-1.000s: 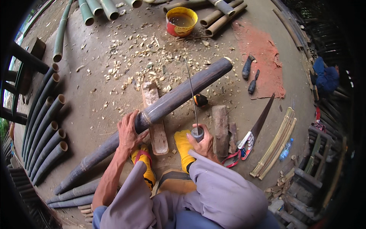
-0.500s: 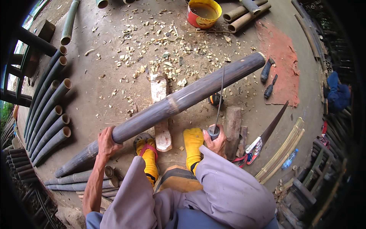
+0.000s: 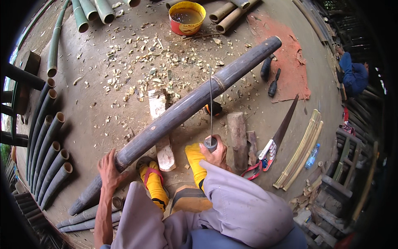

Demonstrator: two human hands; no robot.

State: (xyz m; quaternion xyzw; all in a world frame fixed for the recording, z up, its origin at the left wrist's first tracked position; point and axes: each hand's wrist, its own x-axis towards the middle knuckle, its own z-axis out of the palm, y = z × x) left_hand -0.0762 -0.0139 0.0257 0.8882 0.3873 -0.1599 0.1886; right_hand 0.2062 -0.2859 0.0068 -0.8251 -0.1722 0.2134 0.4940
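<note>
A long dark bamboo pole (image 3: 182, 110) slants across the middle, from lower left to upper right. My left hand (image 3: 109, 171) grips it at the lower left, thumb toward me and fingers at its far side. Beneath its middle lies a pale hewn wood block (image 3: 165, 155). In front of my right knee, my right hand (image 3: 217, 152) is closed round the dark round handle of a tool with a long thin metal blade (image 3: 211, 106). The blade points away from me and crosses the view of the pole. I cannot tell whether they touch.
A handsaw (image 3: 286, 120) and a short log (image 3: 237, 141) lie to the right. Dark-handled tools (image 3: 272, 85) lie by a red sheet (image 3: 296, 62). A yellow-red bucket (image 3: 186, 28) stands ahead, near scattered chips. Bamboo poles (image 3: 54, 174) line the left. A person (image 3: 354, 79) sits far right.
The bamboo pole has shifted away toward the upper right; its ringed joint now lies farther past the wood block. My right hand still holds the tool. The whole view has swung a little.
</note>
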